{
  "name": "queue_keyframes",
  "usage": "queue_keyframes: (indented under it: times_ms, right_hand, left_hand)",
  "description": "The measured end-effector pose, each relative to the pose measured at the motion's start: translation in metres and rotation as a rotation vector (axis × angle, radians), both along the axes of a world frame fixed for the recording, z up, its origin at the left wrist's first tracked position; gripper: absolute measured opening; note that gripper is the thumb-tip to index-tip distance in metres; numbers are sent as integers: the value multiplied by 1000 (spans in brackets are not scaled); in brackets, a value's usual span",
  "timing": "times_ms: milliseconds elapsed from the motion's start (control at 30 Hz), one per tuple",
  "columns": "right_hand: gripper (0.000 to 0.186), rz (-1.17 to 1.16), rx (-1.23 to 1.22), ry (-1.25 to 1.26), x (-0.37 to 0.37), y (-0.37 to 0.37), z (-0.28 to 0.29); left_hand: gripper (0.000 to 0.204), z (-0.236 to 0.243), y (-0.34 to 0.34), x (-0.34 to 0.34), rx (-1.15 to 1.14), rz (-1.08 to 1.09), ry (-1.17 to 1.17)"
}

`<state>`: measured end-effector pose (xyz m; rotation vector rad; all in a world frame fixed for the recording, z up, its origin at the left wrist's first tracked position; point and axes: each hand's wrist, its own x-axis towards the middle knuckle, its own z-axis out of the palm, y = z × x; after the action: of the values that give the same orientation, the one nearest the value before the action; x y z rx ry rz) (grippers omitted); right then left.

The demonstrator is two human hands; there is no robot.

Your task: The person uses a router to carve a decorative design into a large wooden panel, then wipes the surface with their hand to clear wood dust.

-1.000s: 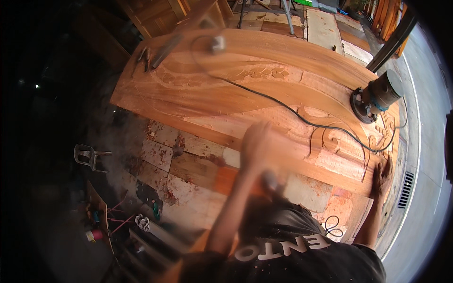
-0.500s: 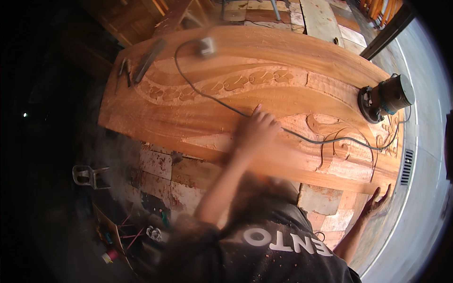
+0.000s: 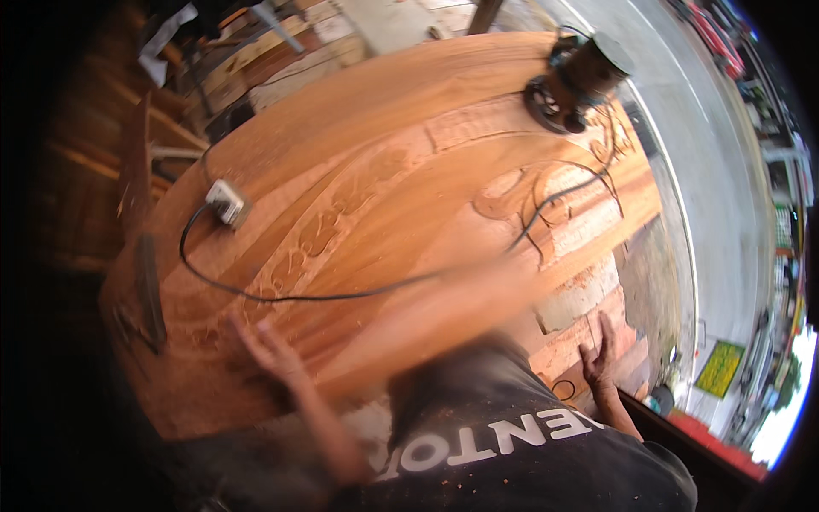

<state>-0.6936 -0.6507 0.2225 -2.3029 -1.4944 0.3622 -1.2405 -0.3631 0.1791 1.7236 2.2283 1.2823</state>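
Observation:
A large carved wooden panel [image 3: 435, 256] lies before me, with scrollwork cut into its surface. Above its near left part is my left hand [image 3: 271, 348], fingers apart and slightly blurred, holding nothing. Just beyond the fingertips, a dark power cable [image 3: 341, 295] curves across the panel. My right hand [image 3: 600, 363] is off the panel's near edge at the right, fingers spread with nothing in them. A dark router [image 3: 589, 77] stands upright at the far right of the panel. Toward the far left lies a white socket block [image 3: 226, 203] joined to the cable.
A long dark bar-like tool [image 3: 149, 286] and a thinner tool [image 3: 128, 337] lie at the panel's left end. Wooden furniture parts [image 3: 128, 136] stand behind on the left. Patchwork tile flooring [image 3: 580, 299] shows below the panel. A paved strip [image 3: 682, 154] runs along the right.
The view has swung to the right. My left hand has moved off the cable toward the panel's left end. My right hand stays spread at the right, near the panel's edge.

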Motion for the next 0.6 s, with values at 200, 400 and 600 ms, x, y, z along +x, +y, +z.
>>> queue_keyframes:
  times_ms: [200,400,600]
  right_hand:
    - [79,371,-165,113,-61,-15,38]
    - [62,407,-288,128,-65,-67,59]
    - [63,411,-60,188,-10,-41,77]
  left_hand:
    - [47,-19,90,-86,-150,30,211]
    - [52,-34,116,-62,-209,-52,143]
    - [54,-21,105,-38,-223,-95,408]
